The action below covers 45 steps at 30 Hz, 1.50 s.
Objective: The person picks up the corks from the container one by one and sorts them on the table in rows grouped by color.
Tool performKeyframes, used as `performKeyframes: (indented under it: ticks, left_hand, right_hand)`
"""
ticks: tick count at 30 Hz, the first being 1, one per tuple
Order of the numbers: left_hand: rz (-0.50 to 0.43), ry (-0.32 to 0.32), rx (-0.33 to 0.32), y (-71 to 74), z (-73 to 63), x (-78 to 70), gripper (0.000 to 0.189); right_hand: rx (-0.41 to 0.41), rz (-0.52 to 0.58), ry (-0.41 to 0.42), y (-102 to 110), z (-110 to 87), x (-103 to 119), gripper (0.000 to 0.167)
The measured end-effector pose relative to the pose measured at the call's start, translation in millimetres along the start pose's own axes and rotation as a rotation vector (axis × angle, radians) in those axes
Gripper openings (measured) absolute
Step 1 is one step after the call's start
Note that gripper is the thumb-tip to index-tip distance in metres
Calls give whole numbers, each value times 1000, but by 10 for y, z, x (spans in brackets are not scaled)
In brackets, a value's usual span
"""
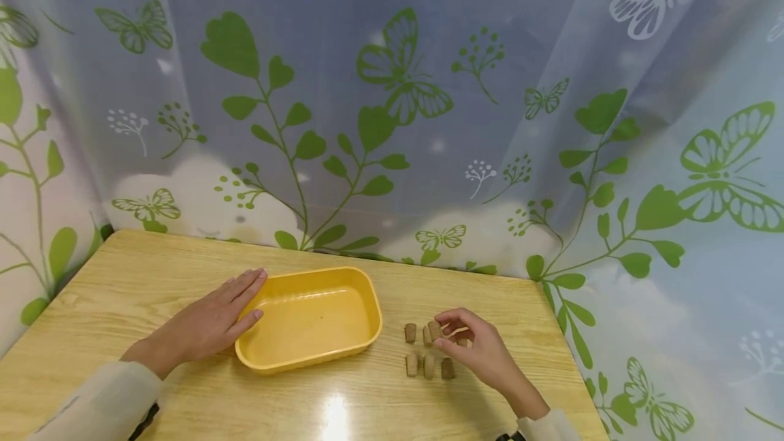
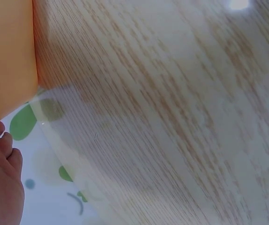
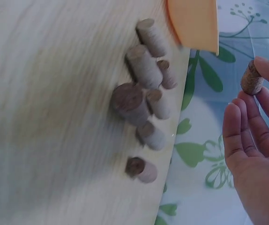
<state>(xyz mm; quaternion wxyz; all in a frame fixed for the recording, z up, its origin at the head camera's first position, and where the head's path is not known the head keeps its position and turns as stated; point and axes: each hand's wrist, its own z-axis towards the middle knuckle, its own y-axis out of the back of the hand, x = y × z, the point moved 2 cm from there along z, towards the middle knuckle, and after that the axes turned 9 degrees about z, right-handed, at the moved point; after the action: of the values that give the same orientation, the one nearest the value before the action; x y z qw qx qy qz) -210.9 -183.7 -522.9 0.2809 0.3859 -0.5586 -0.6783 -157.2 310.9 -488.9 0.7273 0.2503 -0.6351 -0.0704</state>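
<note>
My left hand (image 1: pixel 205 322) rests at the left end of a yellow plastic basin (image 1: pixel 366 348), its fingers straight along the rim and the thumb apart from them. The basin's inside shows bare. To the right of it, my right hand (image 1: pixel 486 354) pinches a small brown cork (image 3: pixel 252 80) between thumb and fingertips. The held cork hangs over a cluster of several other corks, among them a dark one (image 1: pixel 448 368) and a paler one (image 1: pixel 412 364), which stand on the table in loose rows. In the right wrist view, a wider dark-topped cork (image 3: pixel 129 99) stands among them.
The wooden table (image 1: pixel 202 257) carries the basin and the corks. Behind its back edge hangs a curtain (image 1: pixel 392 175) printed with green leaves and butterflies, which also runs along both sides.
</note>
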Motion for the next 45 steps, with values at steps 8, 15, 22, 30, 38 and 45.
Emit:
performKeyframes:
  ticks: [8,15,22,30,38,45]
  left_hand:
    - [14,-2,11,24,11,-10,73]
    - [7,-10,4,24,5,0,73]
    - [1,-5,9,25,-5,17,73]
    - [0,-15,-14,1,2,1,73]
    - [0,-7,-2,-6,8,-1,74]
    - [-10,1,9,-2,12,11,74]
  right_hand:
    - [-53,14,-31,95,-175,-147,35]
    - [-99,40,-106,134,-304,-277,37]
    - [-133,33,-164,152,-402,-399,36]
    - [-152,5,-212,215,-545,-510,36]
    - [-150,-14,-250,210,-590,-626,36]
    - [-148,-9,-252,194,-595,-718,36]
